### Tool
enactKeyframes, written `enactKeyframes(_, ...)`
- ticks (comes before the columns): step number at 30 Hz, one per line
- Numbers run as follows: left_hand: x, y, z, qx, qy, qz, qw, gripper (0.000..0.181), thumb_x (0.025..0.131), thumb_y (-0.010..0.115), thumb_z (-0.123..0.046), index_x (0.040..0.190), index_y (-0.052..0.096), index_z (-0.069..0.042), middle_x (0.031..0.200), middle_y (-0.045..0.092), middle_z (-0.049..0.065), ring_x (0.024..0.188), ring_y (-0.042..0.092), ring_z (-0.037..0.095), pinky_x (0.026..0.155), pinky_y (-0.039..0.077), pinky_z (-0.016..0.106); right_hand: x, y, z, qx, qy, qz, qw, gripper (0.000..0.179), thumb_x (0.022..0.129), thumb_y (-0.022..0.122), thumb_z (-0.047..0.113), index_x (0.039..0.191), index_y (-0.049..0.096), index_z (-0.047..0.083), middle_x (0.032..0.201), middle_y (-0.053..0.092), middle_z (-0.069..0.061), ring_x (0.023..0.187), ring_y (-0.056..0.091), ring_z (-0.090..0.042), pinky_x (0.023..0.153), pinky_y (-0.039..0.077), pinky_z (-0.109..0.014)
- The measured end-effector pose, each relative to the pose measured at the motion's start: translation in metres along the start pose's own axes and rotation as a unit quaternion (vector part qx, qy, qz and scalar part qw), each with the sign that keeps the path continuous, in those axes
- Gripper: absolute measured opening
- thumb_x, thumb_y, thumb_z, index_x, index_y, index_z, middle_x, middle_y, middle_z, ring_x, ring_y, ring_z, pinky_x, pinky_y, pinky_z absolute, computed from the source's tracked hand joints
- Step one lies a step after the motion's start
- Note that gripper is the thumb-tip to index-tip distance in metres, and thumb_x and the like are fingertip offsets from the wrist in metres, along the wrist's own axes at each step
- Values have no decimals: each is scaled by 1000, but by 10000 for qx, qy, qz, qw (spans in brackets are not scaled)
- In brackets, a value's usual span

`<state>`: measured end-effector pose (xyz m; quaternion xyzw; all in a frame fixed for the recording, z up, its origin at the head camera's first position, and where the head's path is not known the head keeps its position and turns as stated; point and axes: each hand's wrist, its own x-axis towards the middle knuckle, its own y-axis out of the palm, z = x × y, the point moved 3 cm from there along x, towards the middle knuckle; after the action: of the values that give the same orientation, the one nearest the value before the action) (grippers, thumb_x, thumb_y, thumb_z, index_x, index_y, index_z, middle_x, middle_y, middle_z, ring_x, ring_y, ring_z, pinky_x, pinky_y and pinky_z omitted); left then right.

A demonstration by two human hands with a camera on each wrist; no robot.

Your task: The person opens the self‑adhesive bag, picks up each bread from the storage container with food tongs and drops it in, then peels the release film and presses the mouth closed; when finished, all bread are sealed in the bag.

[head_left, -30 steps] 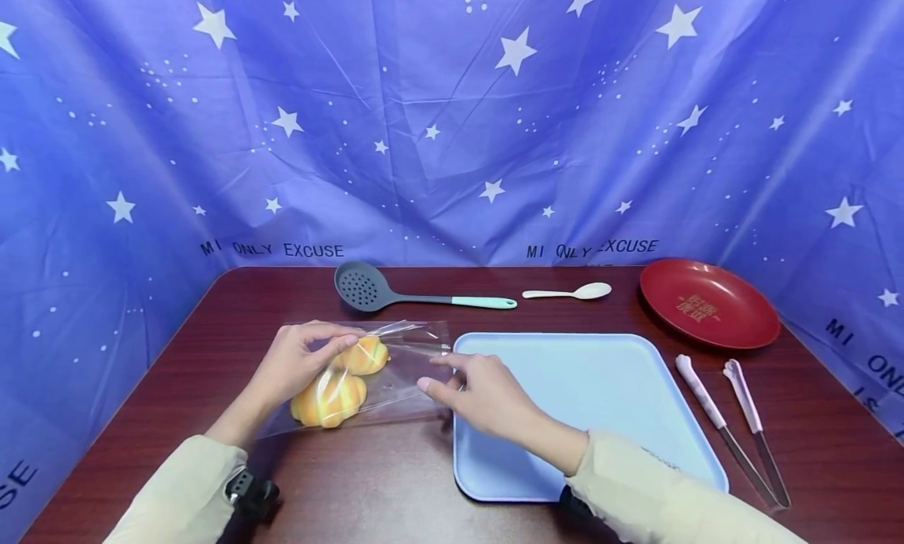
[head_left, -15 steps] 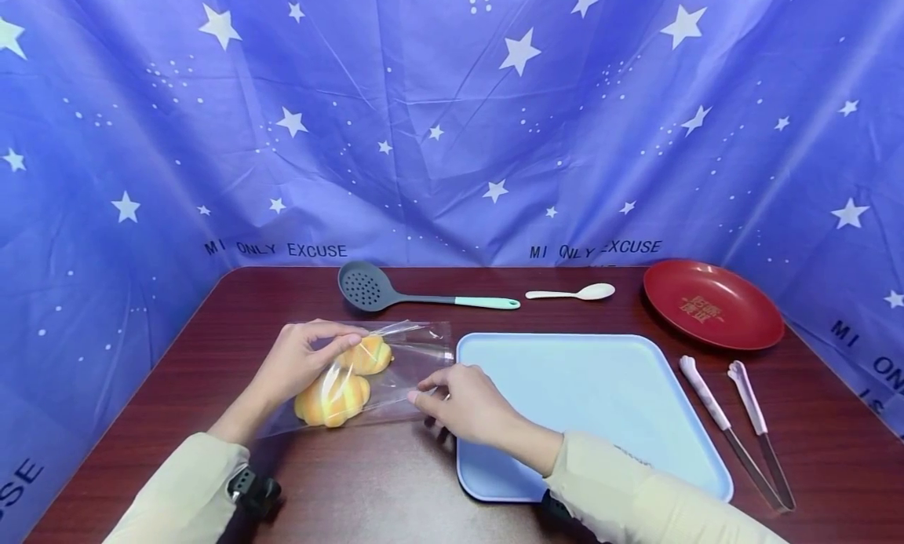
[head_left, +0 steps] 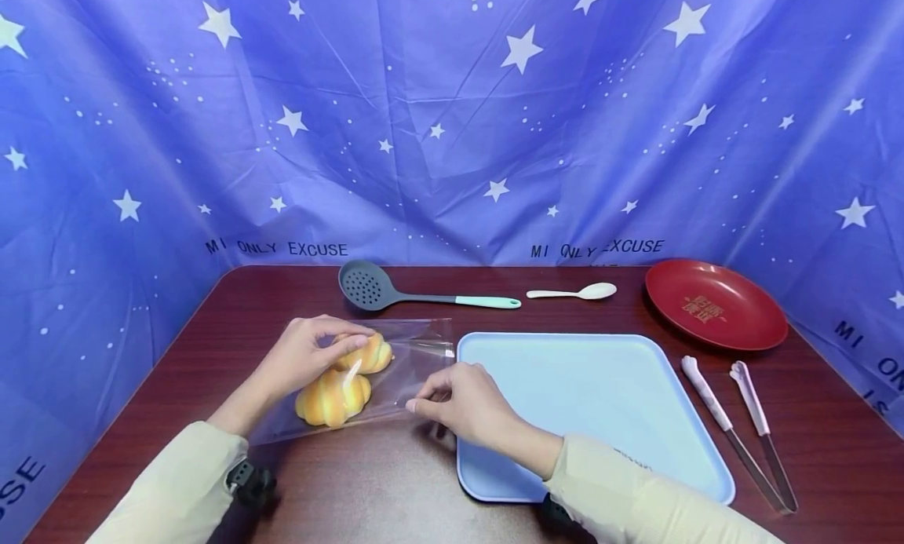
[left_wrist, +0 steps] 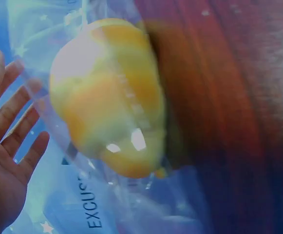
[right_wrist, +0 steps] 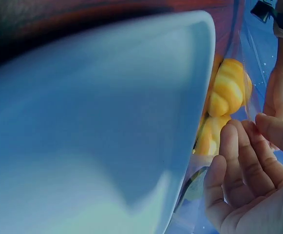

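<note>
Two golden bread rolls, the nearer roll and the farther roll, lie inside a clear plastic bag left of the tray. My left hand pinches the bag's film over the farther roll; in the left wrist view its other fingers spread loosely beside a roll. My right hand pinches the bag's near right edge between thumb and forefinger. The right wrist view shows that hand with its remaining fingers lightly bent, the rolls behind them.
A light blue tray sits right of the bag, under my right forearm. Behind are a grey skimmer and a white spoon. A red plate and metal tongs with pale pink handles lie on the right.
My right hand has moved down and left along the bag's open side to its near edge. The film over the rolls has shifted. My left hand stays almost in place.
</note>
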<state>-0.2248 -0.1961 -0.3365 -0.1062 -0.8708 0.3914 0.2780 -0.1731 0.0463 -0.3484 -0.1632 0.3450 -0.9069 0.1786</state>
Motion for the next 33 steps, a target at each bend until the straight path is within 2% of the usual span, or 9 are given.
enactKeyframes(3, 9, -1, -4, 130, -55, 258, 9996, 19, 96, 73, -25, 111, 80, -18, 102, 77, -8, 96, 69, 14, 82, 56, 48, -1, 0, 0, -10, -21, 54, 10000, 13, 87, 82, 22, 74, 79, 19, 63, 65, 17, 58, 52, 4, 57, 43, -22)
enactKeyframes(9, 32, 3, -12, 535, -189, 917, 9942, 26, 99, 69, -31, 119, 77, -17, 109, 76, -1, 87, 64, 16, 83, 53, 46, -5, 0, 1, -69, -49, 265, 9996, 14, 87, 82, 23, 74, 79, 18, 58, 61, 18, 55, 49, 2, 53, 40, -23)
enactKeyframes(14, 54, 14, -17, 815, -184, 1394, 9867, 29, 100, 67, -26, 124, 74, -11, 115, 75, 7, 106, 68, 27, 94, 52, 49, -6, 2, 1, -141, -152, 428, 9989, 15, 88, 82, 22, 74, 79, 17, 59, 63, 18, 56, 50, 3, 52, 41, -23)
enactKeyframes(19, 74, 26, -22, 889, -177, 1700, 9813, 30, 100, 66, -21, 125, 72, -6, 113, 75, 8, 104, 69, 27, 92, 54, 45, -7, 4, 1, -217, -179, 486, 9984, 14, 87, 82, 21, 73, 79, 18, 61, 64, 18, 57, 50, 4, 53, 41, -22)
enactKeyframes(24, 87, 36, -23, 760, -546, 1833, 9786, 30, 101, 66, -20, 126, 71, -5, 117, 74, 9, 114, 67, 30, 99, 50, 46, -8, 5, 3, -271, -176, 464, 9984, 15, 86, 83, 22, 72, 79, 20, 62, 65, 17, 57, 50, 4, 54, 41, -22)
enactKeyframes(29, 95, 45, -21, 699, -935, 2077, 9712, 29, 102, 64, -20, 127, 71, -7, 129, 69, 10, 127, 59, 33, 106, 45, 49, -8, 5, 3, -279, -190, 466, 9983, 14, 86, 83, 22, 73, 79, 21, 64, 66, 17, 56, 50, 4, 53, 41, -22)
enactKeyframes(33, 98, 53, -19, 682, -1169, 2294, 9639, 28, 102, 64, -23, 125, 74, -10, 130, 69, 9, 132, 54, 34, 110, 42, 50, -8, 4, 3, -267, -186, 496, 9982, 15, 87, 82, 24, 72, 78, 21, 64, 67, 17, 57, 50, 4, 54, 41, -22)
